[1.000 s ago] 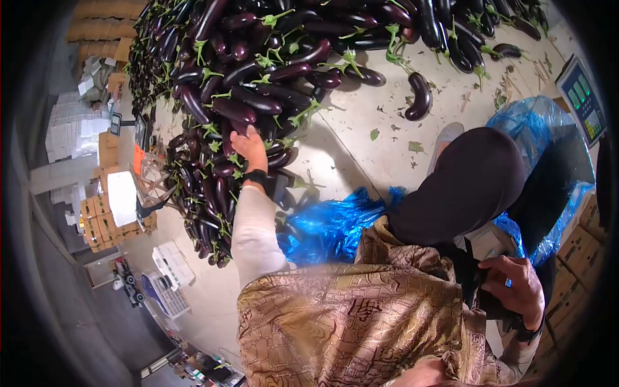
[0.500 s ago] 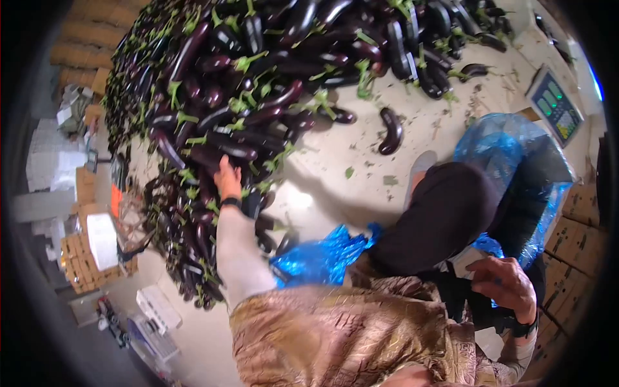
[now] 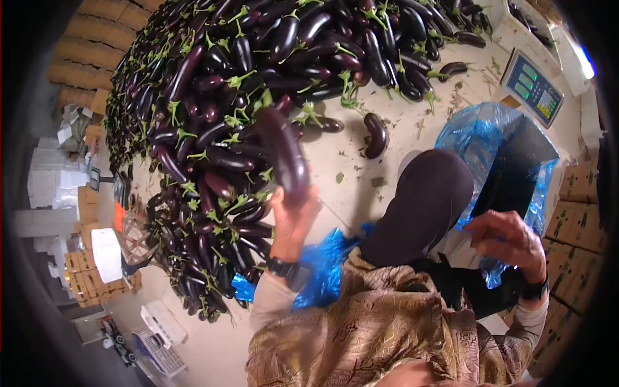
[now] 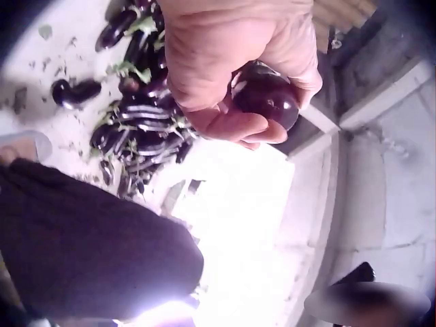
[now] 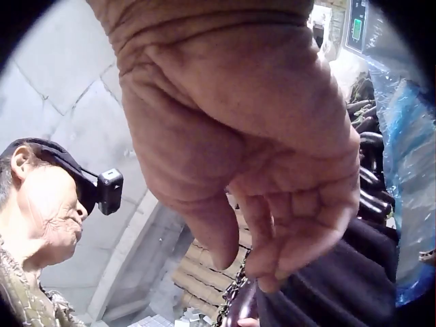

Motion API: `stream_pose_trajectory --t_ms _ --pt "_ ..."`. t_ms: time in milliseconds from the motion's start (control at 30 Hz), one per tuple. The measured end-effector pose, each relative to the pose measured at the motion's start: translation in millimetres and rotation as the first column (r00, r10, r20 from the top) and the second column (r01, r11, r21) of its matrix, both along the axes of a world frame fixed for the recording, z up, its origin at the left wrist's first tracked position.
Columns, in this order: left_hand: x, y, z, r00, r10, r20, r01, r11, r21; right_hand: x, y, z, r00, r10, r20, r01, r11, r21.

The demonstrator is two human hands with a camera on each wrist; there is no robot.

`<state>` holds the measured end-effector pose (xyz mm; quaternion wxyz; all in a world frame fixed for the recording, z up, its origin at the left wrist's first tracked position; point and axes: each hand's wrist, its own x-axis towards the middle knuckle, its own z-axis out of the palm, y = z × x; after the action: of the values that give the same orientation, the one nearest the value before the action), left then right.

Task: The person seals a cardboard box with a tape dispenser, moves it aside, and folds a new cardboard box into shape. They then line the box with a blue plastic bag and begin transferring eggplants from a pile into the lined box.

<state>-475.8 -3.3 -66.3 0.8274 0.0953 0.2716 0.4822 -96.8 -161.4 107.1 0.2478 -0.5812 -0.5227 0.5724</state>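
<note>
My left hand (image 3: 293,219) grips a dark purple eggplant (image 3: 284,155) near its rounded lower end, the green stem end pointing up and away. In the left wrist view, curled fingers and thumb wrap round the eggplant (image 4: 269,105), whose blunt tip faces the camera. Behind it spreads a large heap of eggplants (image 3: 213,158) with green caps. My right hand (image 3: 512,238) hovers by the knee, beside a dark container lined with blue plastic (image 3: 471,132). Its fingers hang loosely bent with nothing held, as the right wrist view of this hand (image 5: 238,150) also shows.
A digital scale (image 3: 532,87) with green figures stands behind the lined container. One curved eggplant (image 3: 375,135) lies apart on the pale floor. Blue plastic (image 3: 322,264) lies near the knee (image 3: 432,193). Cardboard boxes (image 3: 570,226) are stacked at the right.
My left hand has lifted an eggplant from the heap and brought it right and nearer the body. The right hand stays by the knee, fingers loosely bent. The head view has shifted.
</note>
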Motion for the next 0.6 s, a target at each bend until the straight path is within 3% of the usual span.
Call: stream_pose_trajectory --t_ms 33,100,167,200,233,300,333,367,400,467,500,567,600 --pt "17 0 23 0.989 -0.126 0.076 0.120 0.990 0.074 3 -3 -6 1.000 -0.010 -0.019 0.010 1.000 0.025" --pt "43 2 46 0.968 -0.227 0.111 0.210 0.966 0.148 9 -4 -12 1.000 0.019 -0.005 -0.019 0.999 0.041" --pt "64 0 64 0.833 -0.482 0.271 0.431 0.873 0.226 11 -4 -15 1.000 0.010 0.001 -0.010 0.998 0.067" --pt "70 -1 62 0.733 -0.535 0.420 0.501 0.842 0.200 11 -5 -16 1.000 0.020 0.008 -0.021 0.996 0.087" --pt "81 -4 64 0.715 -0.558 0.422 0.528 0.826 0.198 13 -5 -19 1.000 -0.013 0.008 0.012 0.996 0.084" --pt "107 -15 73 0.570 -0.634 0.523 0.620 0.749 0.232 19 -3 -22 0.999 0.002 -0.042 0.005 0.983 0.186" --pt "116 -21 73 0.559 -0.654 0.510 0.640 0.731 0.236 19 0 -15 0.997 -0.038 -0.065 0.047 0.989 0.142" --pt "127 -27 80 0.481 -0.643 0.596 0.677 0.705 0.214 19 3 -7 0.993 -0.082 -0.088 0.090 0.991 0.096" --pt "136 -32 83 0.425 -0.662 0.617 0.712 0.666 0.222 20 5 -4 0.978 -0.099 -0.184 0.129 0.979 0.159" --pt "145 -46 74 0.331 -0.655 0.680 0.776 0.598 0.198 18 11 3 0.906 -0.188 -0.380 0.255 0.958 0.133" --pt "152 -54 79 0.338 -0.710 0.618 0.798 0.564 0.212 18 12 -1 0.858 -0.216 -0.467 0.311 0.940 0.137" --pt "171 -70 80 0.225 -0.711 0.666 0.822 0.505 0.262 16 11 -10 0.681 -0.210 -0.702 0.384 0.918 0.097" --pt "174 -76 94 0.364 -0.797 0.483 0.838 0.506 0.204 21 10 -28 0.602 -0.208 -0.771 0.390 0.919 0.057"
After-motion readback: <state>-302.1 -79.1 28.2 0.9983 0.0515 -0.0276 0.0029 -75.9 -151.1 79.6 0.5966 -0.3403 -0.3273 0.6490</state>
